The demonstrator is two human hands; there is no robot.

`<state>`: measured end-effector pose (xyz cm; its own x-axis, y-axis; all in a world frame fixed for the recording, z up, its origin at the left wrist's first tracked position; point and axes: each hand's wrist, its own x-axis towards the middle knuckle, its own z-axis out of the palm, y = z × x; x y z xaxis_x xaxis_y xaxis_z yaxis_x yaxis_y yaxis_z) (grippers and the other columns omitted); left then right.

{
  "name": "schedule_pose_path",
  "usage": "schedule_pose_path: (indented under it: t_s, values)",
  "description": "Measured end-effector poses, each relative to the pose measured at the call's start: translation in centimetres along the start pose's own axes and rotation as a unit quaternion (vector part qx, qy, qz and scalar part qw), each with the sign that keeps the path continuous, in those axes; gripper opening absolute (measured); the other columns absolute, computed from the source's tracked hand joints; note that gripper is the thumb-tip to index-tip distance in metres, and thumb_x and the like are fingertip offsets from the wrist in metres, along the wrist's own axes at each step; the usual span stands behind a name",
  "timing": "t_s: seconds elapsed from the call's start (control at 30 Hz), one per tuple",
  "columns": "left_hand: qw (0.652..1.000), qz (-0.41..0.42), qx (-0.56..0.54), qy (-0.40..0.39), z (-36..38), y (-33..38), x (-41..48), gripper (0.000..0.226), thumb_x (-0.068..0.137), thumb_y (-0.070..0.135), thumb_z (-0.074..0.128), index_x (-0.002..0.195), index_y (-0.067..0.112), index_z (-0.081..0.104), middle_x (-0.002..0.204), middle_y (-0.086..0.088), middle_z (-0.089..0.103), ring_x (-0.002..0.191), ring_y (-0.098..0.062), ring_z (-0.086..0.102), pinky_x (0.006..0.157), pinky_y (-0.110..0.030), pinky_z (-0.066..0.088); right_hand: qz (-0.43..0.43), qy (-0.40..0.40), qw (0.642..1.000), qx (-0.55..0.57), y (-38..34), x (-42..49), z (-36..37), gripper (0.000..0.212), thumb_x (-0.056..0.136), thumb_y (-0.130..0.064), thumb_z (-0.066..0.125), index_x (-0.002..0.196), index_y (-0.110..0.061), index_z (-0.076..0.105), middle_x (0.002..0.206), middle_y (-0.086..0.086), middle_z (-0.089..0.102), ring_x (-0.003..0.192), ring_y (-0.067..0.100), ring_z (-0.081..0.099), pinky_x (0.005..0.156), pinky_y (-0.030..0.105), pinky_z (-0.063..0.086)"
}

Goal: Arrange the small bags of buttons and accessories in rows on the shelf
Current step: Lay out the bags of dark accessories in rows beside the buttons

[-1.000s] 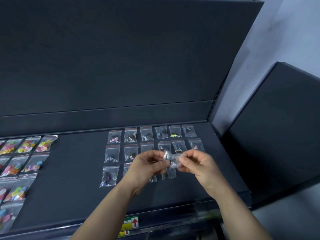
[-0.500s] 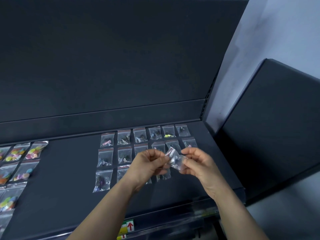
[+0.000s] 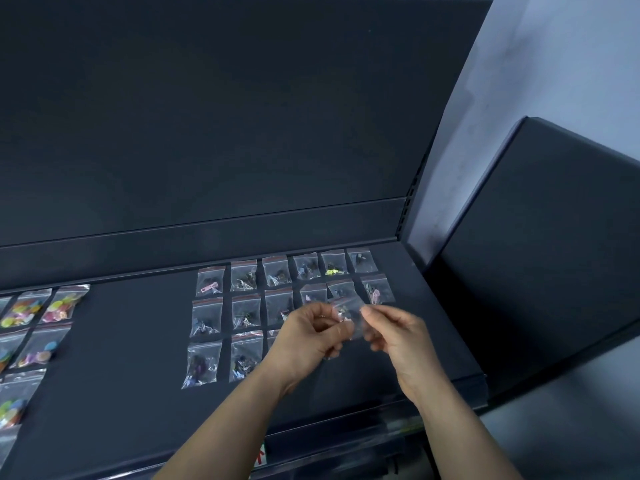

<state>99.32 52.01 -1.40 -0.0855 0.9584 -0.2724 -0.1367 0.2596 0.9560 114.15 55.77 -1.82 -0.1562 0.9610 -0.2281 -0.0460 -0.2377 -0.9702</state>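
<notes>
Over the dark shelf [image 3: 121,341], my left hand [image 3: 304,337] and my right hand [image 3: 398,337] pinch a small clear bag [image 3: 348,317] of accessories between them, above the right part of the shelf. Beneath and behind the hands lie three rows of small clear accessory bags [image 3: 242,311]; the hands hide part of the front and middle rows. Larger bags of coloured buttons [image 3: 34,308] lie in rows at the shelf's far left, partly cut off by the frame edge.
A tall dark back panel [image 3: 225,116] rises behind the shelf. A second dark shelf unit [image 3: 540,244] stands at the right, against a pale wall [image 3: 561,57]. Bare shelf surface separates the two bag groups. A label strip [image 3: 259,457] runs along the front edge.
The view has shifted slightly. Both hands have pulled the held bag flatter and wider between them; it was more crumpled before.
</notes>
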Motion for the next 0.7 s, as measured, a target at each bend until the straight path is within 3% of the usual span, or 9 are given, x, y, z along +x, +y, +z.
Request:
schedule_pose_path:
  t_s: [0.1,0.23,0.43,0.5,0.6,0.7]
  values:
    - [0.997,0.017,0.073,0.026,-0.5,-0.5,-0.1,0.018,0.082,0.01,0.073,0.089,0.001,0.059,0.066,-0.01,0.062,0.048,-0.01,0.054,0.049,-0.019,0.044,0.003,0.025,0.999,-0.047,0.3,0.4,-0.5,0.009,0.089,-0.013,0.065,0.085,-0.013,0.073,0.065,0.003,0.068,0.054,0.009,0.056,0.048,0.02,0.041]
    - [0.986,0.035,0.152,0.058,-1.5,-1.1,0.2,0.014,0.08,0.011,0.075,0.089,0.008,0.066,0.082,-0.016,0.067,0.064,-0.011,0.059,0.061,-0.022,0.05,0.023,0.015,0.991,-0.131,1.1,0.9,-0.5,0.017,0.094,-0.02,0.056,0.087,-0.014,0.071,0.074,0.005,0.07,0.057,0.01,0.057,0.049,0.02,0.042]
    - [1.0,0.003,-0.012,0.0,-0.8,-0.6,0.3,0.008,0.086,0.003,0.066,0.093,0.005,0.063,0.076,-0.007,0.065,0.066,-0.014,0.062,0.065,-0.023,0.054,0.009,0.009,0.979,-0.206,1.2,0.9,-0.5,0.033,0.094,-0.041,0.05,0.092,-0.011,0.065,0.083,0.01,0.067,0.063,0.01,0.054,0.06,0.024,0.042]
    - [0.998,0.002,-0.059,-0.009,-0.7,-0.3,0.4,0.008,0.087,0.002,0.063,0.094,0.005,0.061,0.075,-0.007,0.065,0.068,-0.013,0.064,0.065,-0.023,0.055,0.02,-0.028,0.985,-0.168,1.0,1.0,-0.8,0.031,0.093,-0.043,0.053,0.088,-0.016,0.068,0.079,0.01,0.068,0.061,0.011,0.054,0.058,0.025,0.04]
    - [0.999,0.004,-0.052,-0.006,-0.6,-0.3,0.5,0.011,0.086,0.0,0.064,0.095,0.005,0.059,0.076,-0.007,0.065,0.071,-0.016,0.066,0.062,-0.023,0.054,0.014,-0.049,0.996,-0.068,0.8,1.0,-0.7,0.015,0.09,-0.024,0.063,0.084,-0.012,0.07,0.066,0.005,0.061,0.056,0.012,0.05,0.049,0.021,0.037]
    - [0.998,0.026,0.045,0.033,-0.8,-0.6,0.7,0.012,0.084,0.005,0.069,0.092,0.009,0.061,0.077,-0.006,0.068,0.071,-0.019,0.062,0.06,-0.022,0.052,-0.014,-0.011,0.998,-0.062,0.7,1.5,-1.1,0.004,0.088,-0.011,0.065,0.087,-0.01,0.069,0.067,0.004,0.06,0.053,0.008,0.048,0.049,0.017,0.04]
